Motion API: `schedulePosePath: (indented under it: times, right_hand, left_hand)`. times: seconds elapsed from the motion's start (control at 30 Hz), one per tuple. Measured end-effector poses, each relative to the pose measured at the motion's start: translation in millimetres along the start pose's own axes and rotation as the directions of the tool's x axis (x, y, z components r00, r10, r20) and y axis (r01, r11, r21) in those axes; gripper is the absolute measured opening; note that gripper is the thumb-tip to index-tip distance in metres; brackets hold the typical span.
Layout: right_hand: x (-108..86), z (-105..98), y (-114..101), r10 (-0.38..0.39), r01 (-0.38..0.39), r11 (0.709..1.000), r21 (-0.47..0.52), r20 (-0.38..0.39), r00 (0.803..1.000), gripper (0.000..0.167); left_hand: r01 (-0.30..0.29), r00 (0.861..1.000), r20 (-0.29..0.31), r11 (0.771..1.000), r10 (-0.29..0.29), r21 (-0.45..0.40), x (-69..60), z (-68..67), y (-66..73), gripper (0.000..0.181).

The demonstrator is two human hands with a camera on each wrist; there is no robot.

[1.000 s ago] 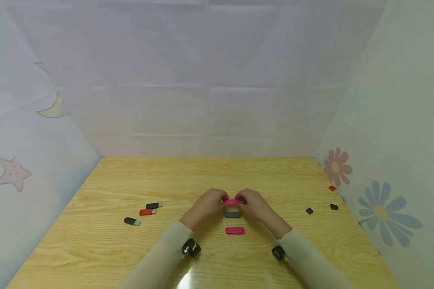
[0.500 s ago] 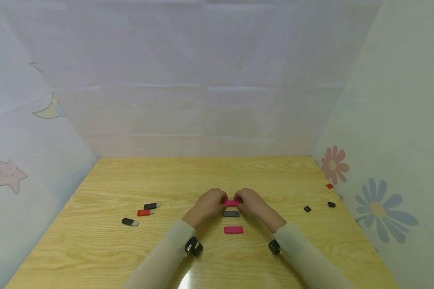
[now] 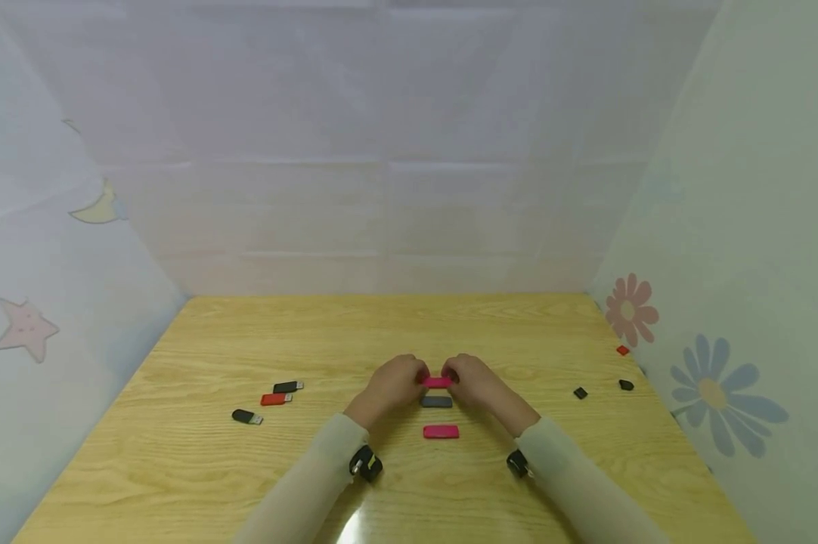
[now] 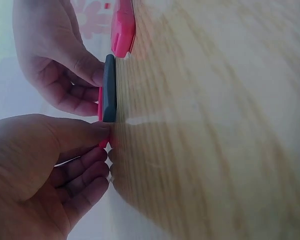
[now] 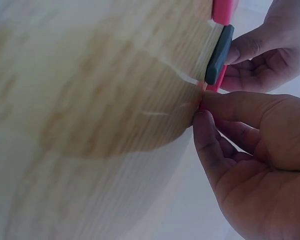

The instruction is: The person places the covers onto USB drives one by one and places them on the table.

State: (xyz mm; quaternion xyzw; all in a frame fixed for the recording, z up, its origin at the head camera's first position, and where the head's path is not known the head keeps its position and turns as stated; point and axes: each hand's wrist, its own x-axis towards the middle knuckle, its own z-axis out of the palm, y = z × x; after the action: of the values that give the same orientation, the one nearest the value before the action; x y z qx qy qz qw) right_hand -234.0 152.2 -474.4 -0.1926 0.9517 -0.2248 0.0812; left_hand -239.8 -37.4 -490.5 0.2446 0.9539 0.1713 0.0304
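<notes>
Left hand (image 3: 395, 381) and right hand (image 3: 475, 381), fingers pinching, hold a pink oblong plastic stick (image 3: 438, 383) at nine and three o'clock; likely light, stiff, best gripped endwise.

Head view: light soft, even. A white glare patch (image 3: 350, 526) marks the table (image 3: 144, 468) at bottom centre. Left wrist view: hazy, dim upper left. Right wrist view: wood grain blurred at left.

Between left hand (image 3: 397, 380) and right hand (image 3: 477, 380) we find the way barred — far pink stick (image 3: 438, 383) across the gap, grey stick (image 3: 437, 403) just nearer, near pink stick (image 3: 441, 431) apart in front, sleeves (image 3: 303, 468) flanking. Beyond the hands we see passing room over the table (image 3: 354, 325) to the back wall (image 3: 382, 204); more between right hand and square cap (image 3: 580, 393).
</notes>
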Motion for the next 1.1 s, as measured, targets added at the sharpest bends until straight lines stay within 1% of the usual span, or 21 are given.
schedulePosePath:
  times: [0.2,0.37,0.47,0.6,0.7,0.8,0.97,1.1]
  right_hand:
    - [-5.3,-4,3,0.032,-0.033,0.999,0.031,0.007,0.999,0.024]
    - [-13.8,-14,9,0.06,-0.061,0.997,0.051,0.003,0.998,0.034]
    - [-21.0,-22,16,0.075,-0.075,0.996,0.05,0.001,0.997,0.037]
    - [-33.7,-35,29,0.09,-0.09,0.996,0.028,-0.011,0.996,0.038]
    - [-43.7,-42,39,0.094,-0.094,0.996,0.002,-0.035,0.995,0.037]
    - [-52.0,-47,46,0.096,-0.097,0.995,-0.008,-0.058,0.994,0.036]
    - [-59.5,-51,54,0.088,-0.088,0.996,-0.004,-0.068,0.994,0.034]
    - [-63.6,-54,59,0.104,-0.105,0.994,-0.01,-0.075,0.992,0.035]
  left_hand:
    - [0.008,1.0,0.027,0.999,-0.007,-0.047,0.6,-1.0,-2.5,0.02]
    - [0.01,1.0,0.03,0.996,-0.008,-0.089,-3.8,-5.7,-8.9,0.025]
    - [0.017,1.0,0.023,0.996,-0.015,-0.084,-8.6,-12.0,-14.2,0.026]
    - [0.019,1.0,-0.009,0.998,-0.02,-0.058,-15.5,-22.8,-23.7,0.025]
    - [0.035,0.999,-0.029,0.998,-0.037,-0.048,-21.9,-31.0,-31.6,0.025]
    - [0.056,0.998,-0.036,0.997,-0.058,-0.051,-28.7,-37.5,-39.4,0.025]
    - [0.084,0.995,-0.052,0.995,-0.087,-0.063,-40.3,-44.8,-51.2,0.026]
    - [0.105,0.992,-0.069,0.993,-0.108,-0.052,-48.0,-47.0,-60.7,0.025]
